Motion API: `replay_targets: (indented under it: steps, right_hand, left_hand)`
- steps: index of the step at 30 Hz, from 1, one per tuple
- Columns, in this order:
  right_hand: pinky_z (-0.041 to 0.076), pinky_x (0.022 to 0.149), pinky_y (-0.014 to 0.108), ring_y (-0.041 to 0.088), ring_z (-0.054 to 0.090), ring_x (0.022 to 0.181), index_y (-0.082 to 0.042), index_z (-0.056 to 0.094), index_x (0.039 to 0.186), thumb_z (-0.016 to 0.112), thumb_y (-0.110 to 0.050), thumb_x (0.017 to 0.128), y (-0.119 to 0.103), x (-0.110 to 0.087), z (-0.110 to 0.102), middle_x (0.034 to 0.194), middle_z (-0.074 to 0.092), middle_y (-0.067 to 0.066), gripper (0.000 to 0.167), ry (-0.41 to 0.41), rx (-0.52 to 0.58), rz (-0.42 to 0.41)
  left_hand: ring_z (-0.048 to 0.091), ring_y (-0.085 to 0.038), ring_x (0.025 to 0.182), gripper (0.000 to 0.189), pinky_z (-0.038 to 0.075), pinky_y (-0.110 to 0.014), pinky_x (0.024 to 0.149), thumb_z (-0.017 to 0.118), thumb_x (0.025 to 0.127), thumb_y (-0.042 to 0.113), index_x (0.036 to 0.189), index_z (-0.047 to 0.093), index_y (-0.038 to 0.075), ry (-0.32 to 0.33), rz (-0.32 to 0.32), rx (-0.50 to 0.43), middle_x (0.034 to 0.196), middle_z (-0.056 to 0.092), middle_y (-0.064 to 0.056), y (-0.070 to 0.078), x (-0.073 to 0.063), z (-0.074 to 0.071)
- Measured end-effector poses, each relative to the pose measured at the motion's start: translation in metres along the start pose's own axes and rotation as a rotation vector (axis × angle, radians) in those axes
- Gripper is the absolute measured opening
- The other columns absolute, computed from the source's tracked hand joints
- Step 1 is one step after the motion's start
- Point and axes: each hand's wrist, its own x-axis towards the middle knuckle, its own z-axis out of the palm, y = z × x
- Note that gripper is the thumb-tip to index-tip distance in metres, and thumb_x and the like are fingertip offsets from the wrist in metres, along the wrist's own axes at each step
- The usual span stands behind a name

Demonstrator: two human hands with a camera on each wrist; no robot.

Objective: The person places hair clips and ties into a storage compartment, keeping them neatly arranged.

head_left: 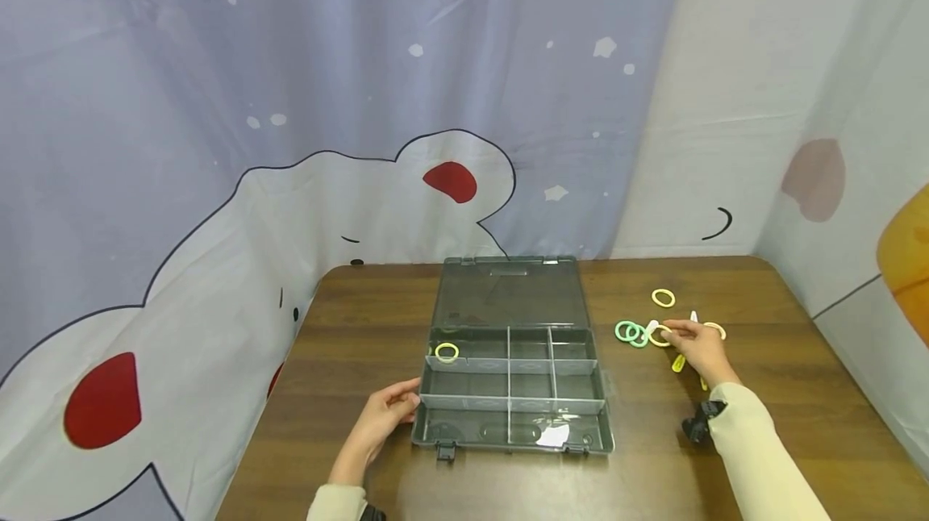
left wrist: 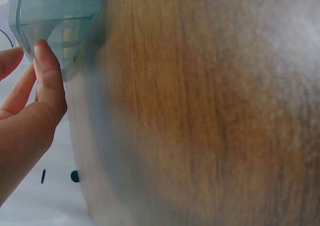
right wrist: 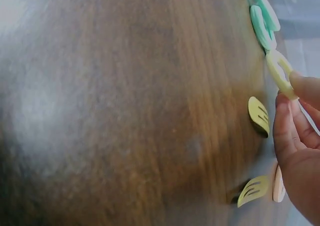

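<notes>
In the head view my left hand [head_left: 388, 412] rests at the left side of a clear grey compartment box [head_left: 508, 447], its lid folded back. Its fingertips touch the side wall near a corner [left wrist: 55, 23]. To the right, my right hand [head_left: 700, 348] pinches a yellow hair tie [right wrist: 276, 70] between thumb and finger. Green hair ties [right wrist: 257, 23] lie right beside it. Below the hand are yellow snap hair clips [right wrist: 258, 117], partly hidden in the head view. Another yellow hair tie [head_left: 437, 353] sits in the box's back left compartment.
Past the right hand, one more yellow hair tie [head_left: 664, 306] lies on the wooden table [head_left: 348, 327]. A white clip [head_left: 651, 328] is by the green ties, and a pale tie [head_left: 718, 328] shows beside the hand. A printed curtain [head_left: 363, 206] hangs behind the table.
</notes>
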Motion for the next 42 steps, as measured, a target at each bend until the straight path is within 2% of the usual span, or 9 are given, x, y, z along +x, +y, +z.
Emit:
replay_targets:
  steps: [4, 11, 14, 19, 22, 25, 29, 37, 42]
  right_hand:
    - [0.052, 0.062, 0.014, -0.005, 0.059, 0.07, 0.018, 0.06, 0.115, 0.065, -0.007, 0.091, -0.006, 0.002, 0.0, 0.097, 0.067, 0.03, 0.035, 0.005, 0.075, -0.002]
    - [0.055, 0.071, 0.019, 0.0, 0.065, 0.075, 0.017, 0.057, 0.119, 0.064, -0.01, 0.093, -0.022, 0.005, 0.003, 0.1, 0.069, 0.024, 0.038, 0.003, 0.158, 0.018]
    - [0.055, 0.071, 0.017, -0.001, 0.065, 0.076, 0.017, 0.057, 0.119, 0.064, -0.013, 0.093, -0.031, 0.007, 0.006, 0.099, 0.071, 0.015, 0.04, 0.011, 0.19, 0.02]
    - [0.054, 0.069, 0.016, 0.003, 0.067, 0.075, 0.012, 0.061, 0.119, 0.066, -0.019, 0.093, -0.046, 0.013, 0.017, 0.092, 0.072, 0.001, 0.041, 0.02, 0.176, 0.022]
    - [0.057, 0.07, 0.022, 0.006, 0.069, 0.074, 0.011, 0.061, 0.12, 0.066, -0.019, 0.093, -0.057, 0.016, 0.024, 0.094, 0.073, 0.006, 0.041, 0.008, 0.215, 0.025]
    - [0.058, 0.071, 0.026, 0.004, 0.068, 0.072, 0.012, 0.06, 0.12, 0.066, -0.015, 0.093, -0.071, 0.02, 0.034, 0.098, 0.071, 0.013, 0.04, -0.006, 0.292, 0.015]
    - [0.058, 0.07, 0.024, 0.003, 0.067, 0.07, 0.016, 0.059, 0.118, 0.066, -0.01, 0.092, -0.09, 0.023, 0.047, 0.099, 0.07, 0.016, 0.037, -0.03, 0.377, -0.01]
    - [0.059, 0.066, 0.028, 0.013, 0.069, 0.068, 0.015, 0.06, 0.115, 0.067, -0.006, 0.09, -0.126, 0.022, 0.077, 0.097, 0.07, 0.022, 0.034, -0.056, 0.432, -0.01]
    - [0.057, 0.06, 0.023, 0.013, 0.068, 0.065, 0.018, 0.06, 0.113, 0.066, -0.001, 0.089, -0.14, 0.022, 0.098, 0.094, 0.069, 0.025, 0.031, -0.097, 0.481, -0.024]
  left_hand:
    - [0.058, -0.013, 0.079, 0.042, 0.056, -0.027, 0.073, 0.061, 0.093, 0.002, 0.131, 0.05, -0.013, 0.001, -0.003, -0.009, 0.091, 0.061, -0.01, 0.0, 0.001, 0.0]
    - [0.058, -0.012, 0.079, 0.043, 0.055, -0.027, 0.072, 0.061, 0.093, 0.003, 0.131, 0.049, -0.013, -0.004, 0.002, -0.015, 0.091, 0.061, -0.01, 0.002, -0.001, -0.001]
    - [0.058, -0.011, 0.079, 0.043, 0.055, -0.026, 0.072, 0.061, 0.093, 0.002, 0.131, 0.049, -0.014, 0.0, 0.003, -0.021, 0.09, 0.061, -0.009, 0.002, -0.001, -0.001]
    - [0.059, -0.011, 0.081, 0.043, 0.055, -0.026, 0.072, 0.061, 0.092, 0.002, 0.131, 0.05, -0.013, 0.001, 0.001, -0.022, 0.091, 0.061, -0.009, 0.002, -0.001, -0.001]
    - [0.058, -0.011, 0.08, 0.042, 0.056, -0.026, 0.072, 0.061, 0.093, 0.002, 0.13, 0.049, -0.014, -0.005, 0.013, -0.011, 0.091, 0.061, -0.009, 0.002, -0.001, -0.001]
    - [0.057, -0.01, 0.078, 0.042, 0.055, -0.026, 0.071, 0.06, 0.093, 0.002, 0.13, 0.05, -0.014, -0.008, 0.026, -0.007, 0.09, 0.061, -0.009, 0.003, -0.001, -0.001]
    - [0.056, -0.01, 0.077, 0.041, 0.055, -0.026, 0.071, 0.06, 0.093, 0.002, 0.13, 0.051, -0.013, -0.014, 0.023, -0.011, 0.088, 0.061, -0.006, 0.004, -0.001, 0.0]
    - [0.056, -0.011, 0.079, 0.041, 0.055, -0.026, 0.072, 0.06, 0.093, 0.003, 0.13, 0.052, -0.012, -0.023, 0.004, -0.002, 0.089, 0.061, -0.006, 0.002, 0.0, -0.001]
    - [0.056, -0.011, 0.079, 0.041, 0.055, -0.025, 0.072, 0.06, 0.093, 0.003, 0.13, 0.051, -0.012, -0.021, 0.009, -0.012, 0.088, 0.061, -0.005, 0.001, -0.002, 0.0]
